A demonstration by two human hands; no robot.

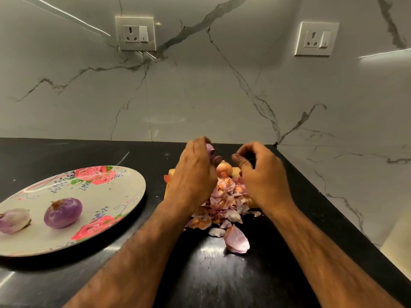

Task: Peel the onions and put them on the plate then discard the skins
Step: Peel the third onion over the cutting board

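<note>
Nearest you, at six o'clock, a loose purple skin (236, 241) lies on the black surface (222, 283), spilled from the heap of skins (224, 203) piled for discarding. At nine o'clock, two peeled onions (63, 212) rest on the floral plate (111, 196). Toward twelve, your left hand (193, 174) has its grip closed on a purple onion (210, 150), raised over the heap so scraps fall there. Your right hand (262, 176) pinches thumb to finger beside it; whether it holds skin cannot be told. An unpeeled onion (224, 168) waits between them.
</note>
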